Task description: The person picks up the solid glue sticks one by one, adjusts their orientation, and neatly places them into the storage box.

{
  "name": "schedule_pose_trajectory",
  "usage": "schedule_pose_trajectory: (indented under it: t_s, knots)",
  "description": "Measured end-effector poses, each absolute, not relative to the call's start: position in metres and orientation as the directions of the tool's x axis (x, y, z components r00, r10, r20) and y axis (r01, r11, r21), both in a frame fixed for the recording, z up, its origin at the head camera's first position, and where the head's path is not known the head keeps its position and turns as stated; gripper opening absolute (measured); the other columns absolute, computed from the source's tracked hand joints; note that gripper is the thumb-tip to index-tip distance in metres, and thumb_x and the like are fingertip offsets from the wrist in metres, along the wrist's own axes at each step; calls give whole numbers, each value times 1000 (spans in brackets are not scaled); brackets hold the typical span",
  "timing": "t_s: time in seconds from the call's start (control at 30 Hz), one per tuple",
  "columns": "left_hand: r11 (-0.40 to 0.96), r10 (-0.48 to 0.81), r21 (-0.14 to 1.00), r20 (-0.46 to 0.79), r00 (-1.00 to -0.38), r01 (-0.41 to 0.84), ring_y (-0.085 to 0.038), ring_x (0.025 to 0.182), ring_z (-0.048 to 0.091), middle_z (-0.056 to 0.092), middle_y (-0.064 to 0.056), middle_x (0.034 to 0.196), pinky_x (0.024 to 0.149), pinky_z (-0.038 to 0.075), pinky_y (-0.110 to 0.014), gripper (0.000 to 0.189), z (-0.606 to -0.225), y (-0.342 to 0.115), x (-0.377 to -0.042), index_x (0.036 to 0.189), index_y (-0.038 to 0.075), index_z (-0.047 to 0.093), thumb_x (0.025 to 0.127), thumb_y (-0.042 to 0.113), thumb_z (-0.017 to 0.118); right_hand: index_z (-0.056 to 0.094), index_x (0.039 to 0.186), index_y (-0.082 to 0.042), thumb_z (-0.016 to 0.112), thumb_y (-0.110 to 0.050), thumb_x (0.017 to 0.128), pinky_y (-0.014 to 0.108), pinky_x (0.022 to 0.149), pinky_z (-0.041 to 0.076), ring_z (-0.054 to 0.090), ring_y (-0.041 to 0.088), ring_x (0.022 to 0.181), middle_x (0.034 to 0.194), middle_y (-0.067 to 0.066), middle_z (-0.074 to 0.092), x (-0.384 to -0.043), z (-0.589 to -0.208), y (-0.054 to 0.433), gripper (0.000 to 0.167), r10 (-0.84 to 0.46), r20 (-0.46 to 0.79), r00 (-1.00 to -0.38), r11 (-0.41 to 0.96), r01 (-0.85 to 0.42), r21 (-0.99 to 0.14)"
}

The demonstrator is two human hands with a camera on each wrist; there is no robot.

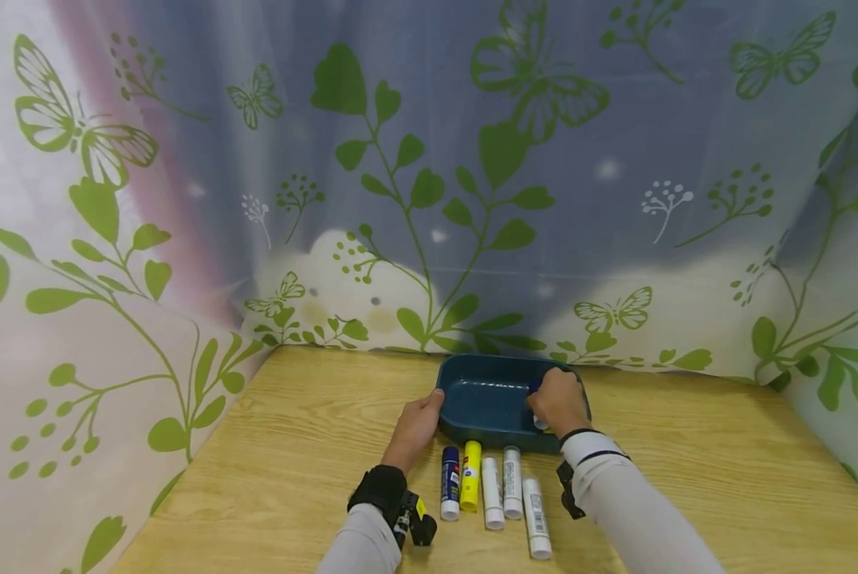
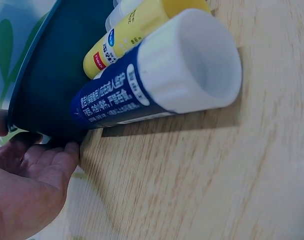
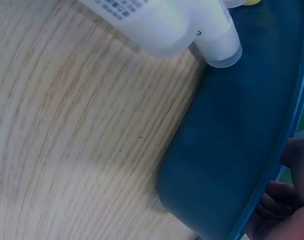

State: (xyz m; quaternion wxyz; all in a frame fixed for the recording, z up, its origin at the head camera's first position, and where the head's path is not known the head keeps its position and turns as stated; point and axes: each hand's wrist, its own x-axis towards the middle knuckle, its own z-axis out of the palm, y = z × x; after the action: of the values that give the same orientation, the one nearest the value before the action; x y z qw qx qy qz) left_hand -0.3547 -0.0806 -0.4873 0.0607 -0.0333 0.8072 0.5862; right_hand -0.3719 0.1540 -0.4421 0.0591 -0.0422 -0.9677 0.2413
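A dark blue-green plastic basin stands on the table. My left hand holds its left end, thumb at the rim; in the left wrist view the fingers lie against the outer wall. Inside the right end, my right hand grips a glue stick, of which only dark blue and white bits show. A speck of yellow peeks out below that hand. Along the basin's front lie a blue glue stick, a yellow glue stick and several white glue sticks.
The wooden table extends to both sides of the basin. Behind it hangs a curtain printed with green leaves and butterflies, close to the basin's far side. One white glue stick lies nearer the front than the others.
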Motion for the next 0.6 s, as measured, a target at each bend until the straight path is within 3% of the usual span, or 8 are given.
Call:
schedule_pose_trajectory:
  t_s: [0.23,0.6]
  knots:
    - [303,16,943,-146,-989,-135,-40,148,37,45,-18,156,120,32,-56,60,-487,-81,-354,151,4,47,109,46,37,70,88,10,72,-10,86,44,59,59,71,34,70,81,24,71,-375,-448,153,20,110,76,-991,863,57,-502]
    - [312,12,942,-135,-991,-124,-40,147,38,47,-19,155,119,34,-55,60,-487,-80,-355,150,3,48,109,45,38,69,83,5,72,-14,88,35,50,48,65,27,63,75,18,68,-375,-450,151,20,139,45,-989,865,100,-492]
